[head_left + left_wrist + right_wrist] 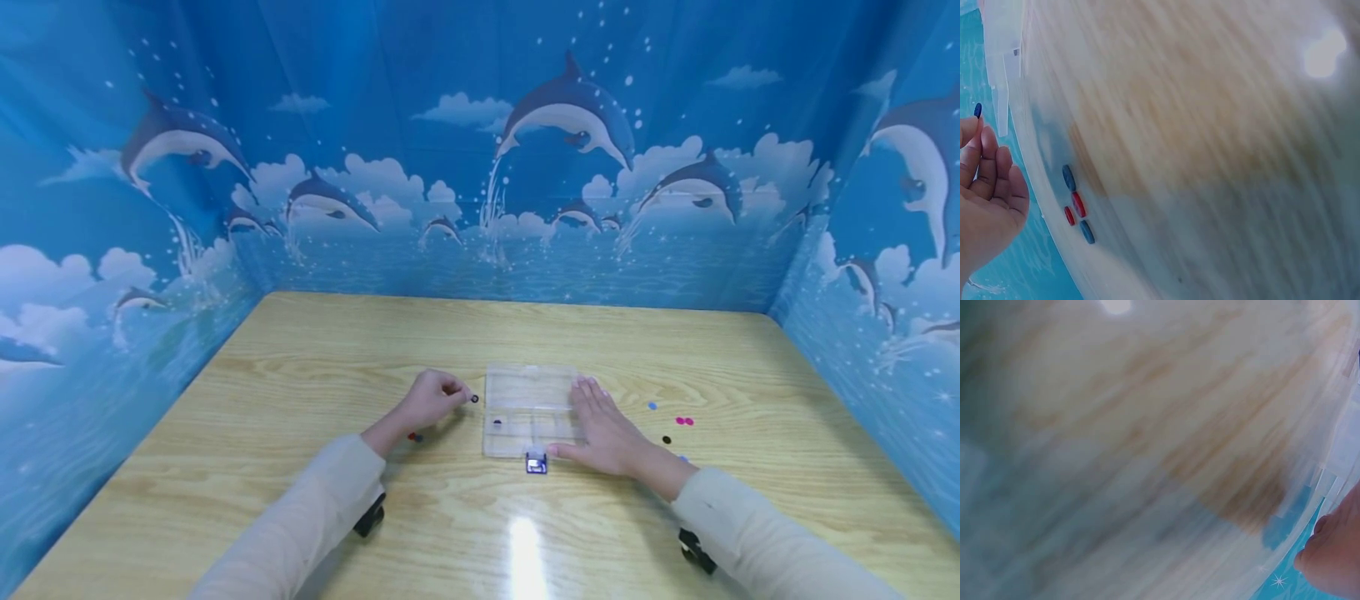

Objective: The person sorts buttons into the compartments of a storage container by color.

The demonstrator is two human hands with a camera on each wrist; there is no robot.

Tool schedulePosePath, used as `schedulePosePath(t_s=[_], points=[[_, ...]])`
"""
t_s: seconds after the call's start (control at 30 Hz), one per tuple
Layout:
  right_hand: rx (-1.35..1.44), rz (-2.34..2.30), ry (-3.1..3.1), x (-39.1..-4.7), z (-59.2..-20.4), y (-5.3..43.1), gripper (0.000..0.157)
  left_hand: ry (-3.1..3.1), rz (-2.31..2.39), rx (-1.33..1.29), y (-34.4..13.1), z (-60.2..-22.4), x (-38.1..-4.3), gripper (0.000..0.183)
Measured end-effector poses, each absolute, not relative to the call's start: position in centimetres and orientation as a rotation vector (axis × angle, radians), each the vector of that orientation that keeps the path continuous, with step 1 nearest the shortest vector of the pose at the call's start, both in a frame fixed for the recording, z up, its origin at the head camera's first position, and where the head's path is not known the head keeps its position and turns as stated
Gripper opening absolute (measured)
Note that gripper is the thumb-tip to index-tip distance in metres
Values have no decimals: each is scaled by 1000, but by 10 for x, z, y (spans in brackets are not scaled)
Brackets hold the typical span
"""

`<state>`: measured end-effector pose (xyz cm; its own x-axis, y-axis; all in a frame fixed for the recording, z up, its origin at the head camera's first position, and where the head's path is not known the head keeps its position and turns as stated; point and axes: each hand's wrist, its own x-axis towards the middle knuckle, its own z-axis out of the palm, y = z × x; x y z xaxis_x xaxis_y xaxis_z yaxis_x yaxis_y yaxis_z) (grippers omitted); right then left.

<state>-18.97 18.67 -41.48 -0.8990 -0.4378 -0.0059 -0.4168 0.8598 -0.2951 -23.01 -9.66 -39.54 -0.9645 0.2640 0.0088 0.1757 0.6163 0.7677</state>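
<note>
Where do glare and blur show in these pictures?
Head view: fairly sharp, with a white glare streak on the table; left wrist: glare at upper right, table smeared, left hand clearer; right wrist: glare at top, table blurred, right hand cut off by the edge.

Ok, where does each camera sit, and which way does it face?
Head: worn on the head, facing forward and down at table, clear box and dolphin curtain; left hand, right hand and sleeves show.
Left wrist: on that wrist, facing the table and four discs; left hand at left edge.
Right wrist: on that wrist, facing the table; part of right hand at lower right.
Shared: head and left wrist show the pinched dark disc.
</note>
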Motion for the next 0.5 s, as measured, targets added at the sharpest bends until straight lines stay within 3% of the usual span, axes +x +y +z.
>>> schedulePosePath(t_s=[0.5], points=[[-679,-440,2960,-190,-415,185,101,2700,1286,427,-87,-397,-230,13]])
